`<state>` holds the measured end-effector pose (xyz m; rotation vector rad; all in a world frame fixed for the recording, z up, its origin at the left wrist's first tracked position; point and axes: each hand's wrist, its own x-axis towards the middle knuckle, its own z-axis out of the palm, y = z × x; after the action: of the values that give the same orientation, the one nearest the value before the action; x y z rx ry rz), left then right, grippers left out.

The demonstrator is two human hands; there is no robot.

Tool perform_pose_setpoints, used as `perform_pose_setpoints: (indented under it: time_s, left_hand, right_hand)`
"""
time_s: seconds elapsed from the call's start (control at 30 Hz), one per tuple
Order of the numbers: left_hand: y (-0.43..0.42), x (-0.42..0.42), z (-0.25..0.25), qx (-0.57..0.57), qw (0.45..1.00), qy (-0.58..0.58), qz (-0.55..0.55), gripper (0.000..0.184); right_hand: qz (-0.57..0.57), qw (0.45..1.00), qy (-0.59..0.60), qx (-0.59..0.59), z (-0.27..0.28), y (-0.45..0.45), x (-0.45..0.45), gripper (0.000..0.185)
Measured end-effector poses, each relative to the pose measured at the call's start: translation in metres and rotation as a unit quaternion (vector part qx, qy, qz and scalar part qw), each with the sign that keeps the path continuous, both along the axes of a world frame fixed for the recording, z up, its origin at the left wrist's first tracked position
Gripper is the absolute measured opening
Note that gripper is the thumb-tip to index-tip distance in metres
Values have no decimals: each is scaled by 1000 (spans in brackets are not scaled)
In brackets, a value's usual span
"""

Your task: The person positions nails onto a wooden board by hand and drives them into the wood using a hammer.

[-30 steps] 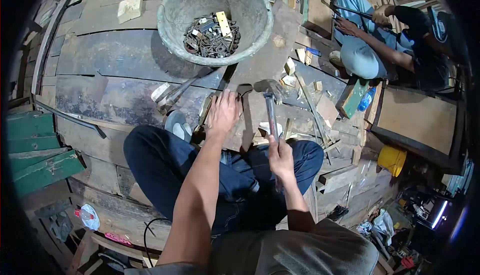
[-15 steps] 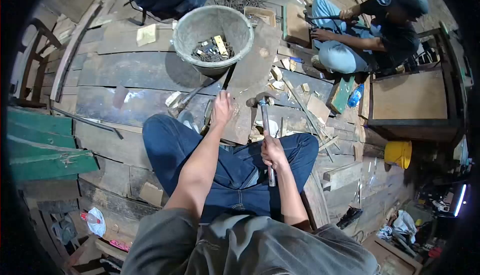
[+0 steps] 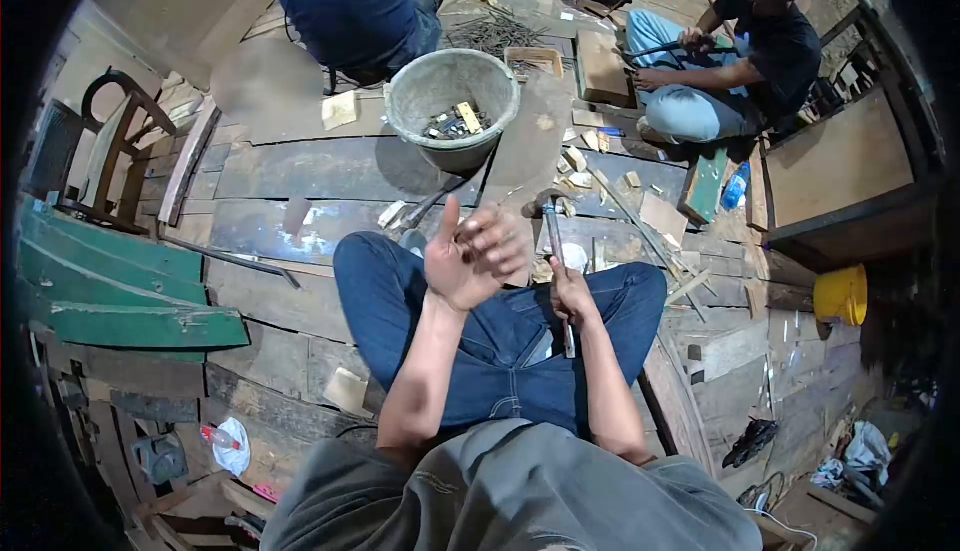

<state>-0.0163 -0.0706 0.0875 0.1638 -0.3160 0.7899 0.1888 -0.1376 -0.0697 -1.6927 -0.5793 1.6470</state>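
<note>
My left hand [image 3: 475, 256] is raised above my lap, palm showing and fingers spread, with nothing in it. My right hand [image 3: 572, 296] is wrapped round the handle of a hammer [image 3: 559, 241], whose head points away from me over the floor. Beyond my left hand stands a grey bucket [image 3: 455, 159] with small dark pieces and a yellow-and-black block [image 3: 468, 118] inside. A dark narrow bar [image 3: 487, 176] lies by the bucket's base, beside a flat board [image 3: 522, 151]. Part of the floor in front of me is hidden by my left hand.
Wood scraps [image 3: 578, 161] and thin strips [image 3: 640, 221] lie ahead to the right. Green planks [image 3: 150, 323] are at the left. A person [image 3: 740, 71] sits at the far right holding a dark tool; another person [image 3: 340, 11] sits beyond the bucket. A yellow pail [image 3: 840, 296] stands right.
My left hand has lifted from near the dark bar and opened, palm turned into view. My right hand still holds the hammer. The camera view has shifted, with the surroundings lower in it.
</note>
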Motion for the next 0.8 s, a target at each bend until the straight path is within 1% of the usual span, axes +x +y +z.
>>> perform_pose_setpoints:
  time_s: [0.1, 0.13, 0.2, 0.3, 0.37, 0.4, 0.43, 0.47, 0.5, 0.53, 0.57, 0.6, 0.63, 0.67, 0.73, 0.8]
  left_hand:
    - [-19, -3, 36, 90, 995, -8, -45, 46]
    - [-24, -3, 44, 101, 993, 3, -60, 47]
    - [-33, 2, 55, 130, 988, -18, -83, 49]
    - [-40, 7, 61, 130, 986, -19, -107, 47]
    - [-33, 12, 56, 137, 985, 41, -93, 44]
    - [-26, 15, 50, 144, 983, 68, -95, 43]
    - [-13, 12, 33, 116, 971, 195, -79, 36]
    - [3, 19, 29, 156, 953, 258, -42, 30]
    - [35, 23, -9, 210, 944, 250, -48, 16]
    - [62, 37, -27, 320, 765, 559, 21, 21]
    - [85, 42, -60, 410, 673, 612, 62, 23]
    - [105, 45, -93, 481, 571, 653, 129, 28]
    - [130, 38, -122, 510, 568, 637, 107, 30]
    - [156, 36, -159, 543, 533, 633, 143, 30]
    - [146, 34, -153, 573, 480, 640, 179, 27]
    - [124, 30, -130, 607, 380, 663, 217, 19]
  right_hand:
    - [0, 1000, -7, -21, 9, 1, -3, 51]
    - [4, 1000, 6, -14, 10, 0, -3, 51]
    - [-9, 1000, 8, -9, 9, -1, -4, 50]
    - [-42, 999, 27, 20, -5, -4, -4, 49]
    - [-57, 997, 44, 26, -8, -5, -3, 48]
    - [-54, 997, 59, 19, 6, -7, -3, 47]
    - [-6, 997, 76, -3, -23, -3, 2, 43]
    - [34, 995, 87, -20, -50, 0, 16, 40]
    - [46, 993, -73, 77, -9, -5, -7, 42]
    - [36, 990, -105, 87, -19, -1, -4, 44]
    - [26, 985, -138, 97, -30, -3, -4, 47]
    - [16, 980, -171, 104, -39, -7, -4, 50]
    - [38, 988, -129, 77, -60, -1, 3, 62]
    - [-17, 990, -117, 71, -23, -9, -5, 62]
    - [0, 997, -77, 23, -8, -11, -4, 61]
    - [-21, 996, -86, -19, -10, -10, -5, 66]
